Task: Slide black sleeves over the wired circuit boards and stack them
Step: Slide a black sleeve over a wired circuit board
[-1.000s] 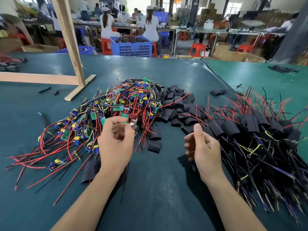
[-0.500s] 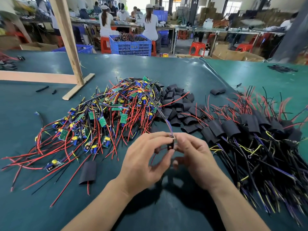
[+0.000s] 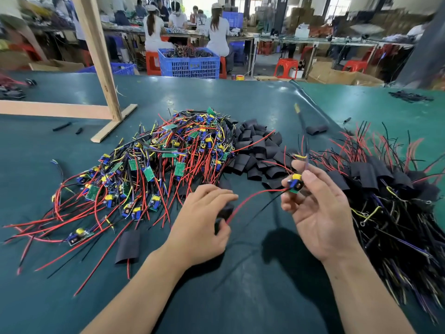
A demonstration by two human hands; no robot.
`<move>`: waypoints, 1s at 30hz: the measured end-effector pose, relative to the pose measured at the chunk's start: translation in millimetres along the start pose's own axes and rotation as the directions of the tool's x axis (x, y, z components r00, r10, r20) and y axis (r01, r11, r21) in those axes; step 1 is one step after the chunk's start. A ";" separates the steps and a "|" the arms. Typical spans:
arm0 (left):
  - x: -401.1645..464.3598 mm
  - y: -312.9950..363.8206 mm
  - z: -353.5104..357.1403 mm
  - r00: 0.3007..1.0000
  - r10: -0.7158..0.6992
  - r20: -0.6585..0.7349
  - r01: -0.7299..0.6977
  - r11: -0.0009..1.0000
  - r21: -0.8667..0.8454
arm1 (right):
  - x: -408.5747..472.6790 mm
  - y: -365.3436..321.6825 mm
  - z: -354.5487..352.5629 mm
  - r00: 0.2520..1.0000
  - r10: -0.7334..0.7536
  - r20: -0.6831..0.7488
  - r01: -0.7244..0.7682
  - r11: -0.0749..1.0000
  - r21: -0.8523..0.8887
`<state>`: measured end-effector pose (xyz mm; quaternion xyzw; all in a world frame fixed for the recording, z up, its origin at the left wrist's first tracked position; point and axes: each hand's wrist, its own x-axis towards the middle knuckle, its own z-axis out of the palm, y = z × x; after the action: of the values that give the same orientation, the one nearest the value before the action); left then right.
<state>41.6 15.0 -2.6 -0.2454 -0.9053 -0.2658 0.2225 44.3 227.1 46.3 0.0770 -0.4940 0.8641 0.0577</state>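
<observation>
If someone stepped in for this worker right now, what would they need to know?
Right hand pinches a bare circuit board; its red and black wires trail toward the left hand, which grips a black sleeve.
Unsleeved boards lie piled to the left, empty sleeves in the middle, finished ones stacked on the right.
Left to do: slide the sleeve over this board, stack it, repeat.

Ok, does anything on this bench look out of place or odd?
Mostly no. One black sleeve lies alone near the table's front, apart from the sleeve pile, with a red wire poking from under it. Another stray sleeve sits beyond the pile.
</observation>
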 end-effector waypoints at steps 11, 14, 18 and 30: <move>-1.8 -9.1 -7.6 0.991 -0.133 0.008 0.133 0.989 -0.063 | 5.4 5.1 -3.1 0.984 -0.142 -0.111 0.142 0.990 -0.006; 0.2 -3.0 -10.7 0.973 -0.196 -0.123 0.166 0.961 -0.219 | 7.2 7.0 -5.1 0.977 -0.175 -0.123 0.172 0.985 -0.035; -0.7 4.4 -9.7 0.929 -0.243 -0.279 0.121 0.913 -0.390 | 8.1 8.8 -5.4 0.974 -0.184 -0.130 0.171 0.980 -0.102; 0.6 5.3 -7.5 0.838 -0.158 -0.522 -0.026 0.944 -0.328 | 4.2 9.9 -0.4 0.977 -0.119 -0.175 0.101 0.989 -0.106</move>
<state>46.1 14.7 5.4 -0.1617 -0.7578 -0.4758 0.4162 38.4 222.6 38.5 0.0228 -0.5231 0.8380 0.1537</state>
